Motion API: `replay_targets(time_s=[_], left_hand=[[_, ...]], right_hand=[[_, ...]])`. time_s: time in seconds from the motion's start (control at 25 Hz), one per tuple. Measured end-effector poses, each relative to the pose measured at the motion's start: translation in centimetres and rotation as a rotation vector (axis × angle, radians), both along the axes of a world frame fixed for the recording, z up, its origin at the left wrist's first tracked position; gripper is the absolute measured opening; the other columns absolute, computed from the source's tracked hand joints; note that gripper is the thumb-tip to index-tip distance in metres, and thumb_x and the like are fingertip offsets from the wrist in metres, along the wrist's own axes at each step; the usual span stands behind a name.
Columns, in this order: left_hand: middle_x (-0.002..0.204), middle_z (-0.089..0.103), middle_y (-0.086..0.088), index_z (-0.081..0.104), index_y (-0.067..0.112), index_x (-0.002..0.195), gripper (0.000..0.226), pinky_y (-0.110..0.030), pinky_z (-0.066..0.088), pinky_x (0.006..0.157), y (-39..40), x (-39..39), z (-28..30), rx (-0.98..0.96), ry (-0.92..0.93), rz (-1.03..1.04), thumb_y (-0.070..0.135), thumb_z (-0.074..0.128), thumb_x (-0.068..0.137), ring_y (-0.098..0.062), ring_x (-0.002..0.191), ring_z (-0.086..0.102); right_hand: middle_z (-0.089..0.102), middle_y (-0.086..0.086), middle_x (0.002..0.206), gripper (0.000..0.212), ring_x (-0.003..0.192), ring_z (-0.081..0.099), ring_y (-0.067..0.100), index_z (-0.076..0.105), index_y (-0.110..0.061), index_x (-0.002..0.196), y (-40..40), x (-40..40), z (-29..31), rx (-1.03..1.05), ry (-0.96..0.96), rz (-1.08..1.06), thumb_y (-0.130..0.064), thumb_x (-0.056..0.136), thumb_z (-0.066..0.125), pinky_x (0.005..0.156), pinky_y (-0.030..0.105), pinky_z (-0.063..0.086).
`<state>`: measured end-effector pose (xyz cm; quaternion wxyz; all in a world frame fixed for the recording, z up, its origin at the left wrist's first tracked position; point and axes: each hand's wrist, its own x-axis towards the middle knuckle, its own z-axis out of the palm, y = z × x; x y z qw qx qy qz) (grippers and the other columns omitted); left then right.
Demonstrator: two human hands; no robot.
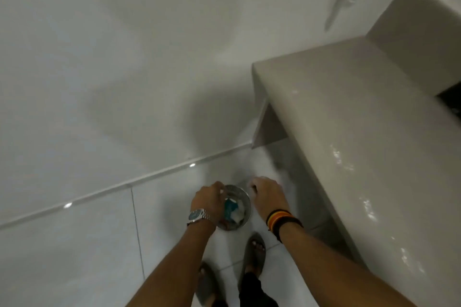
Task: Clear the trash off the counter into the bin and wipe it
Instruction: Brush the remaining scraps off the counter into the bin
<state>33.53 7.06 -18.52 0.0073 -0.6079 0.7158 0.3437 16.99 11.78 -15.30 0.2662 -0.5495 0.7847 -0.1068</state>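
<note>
A small round metal bin (243, 195) stands on the white tiled floor below the counter's left end. Inside it lie a teal wrapper (229, 207) and white crumpled paper (239, 212). My left hand (208, 198), with a metal watch on the wrist, hangs over the bin's left rim with fingers curled; whether it touches the rim is unclear. My right hand (268, 195), wearing striped wristbands, hovers just right of the bin with fingers bent down and nothing visible in it. The beige counter (349, 119) runs along the right, glossy with wet-looking glints.
A white tiled wall (112, 57) meets the floor along a diagonal skirting line. My feet in grey sandals (254, 254) stand just behind the bin. A dark opening (451, 99) shows at the counter's far right edge.
</note>
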Motion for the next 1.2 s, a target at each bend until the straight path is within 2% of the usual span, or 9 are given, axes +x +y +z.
replay_targets(time_s=[0.16,0.32,0.52,0.6,0.68,0.76,0.84,1.0,1.2], left_hand=[[0.092,0.075,-0.011,0.066,0.025,0.118,0.026,-0.035,0.058,0.067,4.2,1.7,-11.4,0.083,-0.101,0.039,0.031,0.054,0.096,-0.032,0.082,0.07],[0.098,0.073,-0.013,0.065,0.02,0.118,0.025,-0.036,0.053,0.066,4.4,-0.3,-21.8,0.045,-0.133,-0.001,0.028,0.051,0.099,-0.035,0.083,0.069],[0.101,0.075,-0.011,0.066,0.02,0.119,0.027,-0.044,0.06,0.072,4.6,-0.1,-26.9,0.015,-0.123,0.06,0.018,0.056,0.094,-0.037,0.083,0.071],[0.109,0.075,-0.006,0.064,0.023,0.122,0.033,-0.043,0.06,0.074,4.9,0.9,-25.6,-0.04,-0.111,0.025,0.016,0.058,0.091,-0.034,0.086,0.071],[0.125,0.068,-0.005,0.057,0.022,0.132,0.041,-0.044,0.058,0.086,4.6,2.0,-23.1,-0.141,-0.124,-0.051,0.018,0.058,0.091,-0.03,0.104,0.068],[0.147,0.051,-0.012,0.046,0.017,0.144,0.052,-0.05,0.046,0.107,4.1,2.7,-19.2,-0.241,-0.12,-0.1,0.022,0.058,0.094,-0.037,0.133,0.05],[0.161,0.029,-0.016,0.033,0.015,0.152,0.061,-0.053,0.028,0.119,3.3,2.8,-13.9,-0.358,-0.124,-0.176,0.028,0.053,0.097,-0.038,0.148,0.025],[0.165,0.014,-0.017,0.023,0.014,0.156,0.067,-0.056,0.021,0.121,0.2,2.2,-1.2,-0.607,-0.099,-0.28,0.036,0.047,0.098,-0.036,0.152,0.01],[0.165,0.013,-0.018,0.02,0.014,0.157,0.071,-0.057,0.019,0.121,-2.7,-0.4,13.6,-0.755,-0.066,-0.388,0.04,0.045,0.096,-0.037,0.153,0.009]], right_hand=[[0.069,0.008,0.106,0.02,0.093,0.066,0.026,0.071,-0.012,0.102,3.2,1.5,-12.4,0.141,-0.068,-0.002,-0.011,0.096,0.052,0.081,0.037,0.058],[0.067,0.009,0.105,0.017,0.097,0.065,0.028,0.069,-0.012,0.103,4.3,1.5,-23.5,0.188,-0.072,0.034,-0.012,0.096,0.054,0.082,0.037,0.057],[0.067,0.009,0.107,0.016,0.094,0.065,0.028,0.066,-0.009,0.104,2.0,1.2,-28.1,0.165,-0.067,0.099,-0.012,0.097,0.052,0.08,0.042,0.059],[0.067,0.009,0.114,0.019,0.098,0.066,0.03,0.066,-0.011,0.108,1.9,1.0,-26.1,0.162,-0.058,0.129,-0.014,0.097,0.051,0.082,0.045,0.059],[0.064,0.007,0.125,0.024,0.107,0.064,0.029,0.064,-0.012,0.116,2.1,1.1,-22.8,0.147,-0.064,0.135,-0.018,0.097,0.05,0.089,0.044,0.057],[0.054,0.005,0.142,0.034,0.126,0.055,0.025,0.056,-0.015,0.131,2.4,1.2,-19.0,0.093,-0.022,0.145,-0.018,0.098,0.049,0.101,0.04,0.051],[0.036,0.005,0.158,0.049,0.144,0.036,0.022,0.04,-0.018,0.146,2.5,1.8,-14.9,0.035,0.053,0.167,-0.016,0.097,0.048,0.114,0.038,0.039],[0.009,0.011,0.166,0.068,0.154,0.008,0.028,0.018,-0.014,0.156,1.1,3.2,-4.5,-0.134,0.191,0.184,-0.013,0.093,0.044,0.122,0.049,0.023],[0.006,0.018,0.166,0.087,0.153,0.003,0.036,0.009,-0.011,0.157,-0.7,2.9,9.5,-0.324,0.412,0.017,-0.02,0.084,0.056,0.121,0.061,0.013]])
